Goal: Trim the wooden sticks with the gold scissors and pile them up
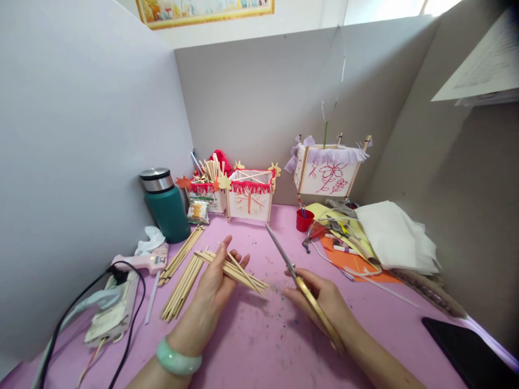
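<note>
Several thin wooden sticks (243,274) lie across the palm of my left hand (221,278), with the thumb pressed over them. My right hand (320,297) grips a pair of scissors (308,294) with gold handles, its blades together and pointing away to the upper left. The scissors and the sticks are apart. Just left of my left hand, a bundle of bamboo sticks (182,289) rests on the pink table (251,346). Beyond it lie longer sticks with dark bands (183,254).
Paper lanterns (249,202) stand at the back; another lantern (330,173) hangs on the right. A green bottle (165,208), glue gun (150,261) and power strip (111,313) are at left. White paper sheets (395,235), a red cup (304,220) and a black tablet-like slab (466,346) sit at right.
</note>
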Tool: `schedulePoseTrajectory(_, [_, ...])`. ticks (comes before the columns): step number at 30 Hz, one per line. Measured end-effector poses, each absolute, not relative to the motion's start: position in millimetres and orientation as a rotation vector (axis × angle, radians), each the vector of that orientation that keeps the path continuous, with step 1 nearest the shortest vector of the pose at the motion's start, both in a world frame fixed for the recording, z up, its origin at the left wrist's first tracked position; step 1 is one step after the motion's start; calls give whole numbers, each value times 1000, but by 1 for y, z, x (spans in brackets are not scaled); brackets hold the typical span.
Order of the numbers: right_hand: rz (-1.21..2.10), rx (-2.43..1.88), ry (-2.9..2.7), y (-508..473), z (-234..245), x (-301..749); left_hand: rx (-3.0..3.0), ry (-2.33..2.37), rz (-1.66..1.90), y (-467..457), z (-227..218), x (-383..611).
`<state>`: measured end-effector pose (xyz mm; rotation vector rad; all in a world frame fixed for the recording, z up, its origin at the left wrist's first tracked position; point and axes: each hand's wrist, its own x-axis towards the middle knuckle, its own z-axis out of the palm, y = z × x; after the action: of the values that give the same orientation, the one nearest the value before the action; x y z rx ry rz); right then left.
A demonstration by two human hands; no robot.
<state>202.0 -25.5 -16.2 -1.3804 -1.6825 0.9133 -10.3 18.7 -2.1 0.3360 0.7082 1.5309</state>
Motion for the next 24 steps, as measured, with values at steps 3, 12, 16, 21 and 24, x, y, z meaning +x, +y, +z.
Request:
schedulePoseTrajectory(3, [1082, -1282, -1607, -30, -16, 196, 301, 673, 1525, 16, -2, -3])
schedulePoseTrajectory(12, [715, -1160, -1765, -37, -31, 186, 287, 662, 1462, 6, 2, 10])
schedulePoseTrajectory(16, [781, -1183, -1605, -36, -33, 188, 357, 634, 1403, 3, 2, 11])
schedulePoseTrajectory(21, [1128, -1052, -1222, -31, -18, 195, 540, 649, 1278, -6, 9, 11])
schedulePoseTrajectory(24, [1307, -816, -1072, -26, -9, 205, 654, 601, 1118, -12, 14, 9])
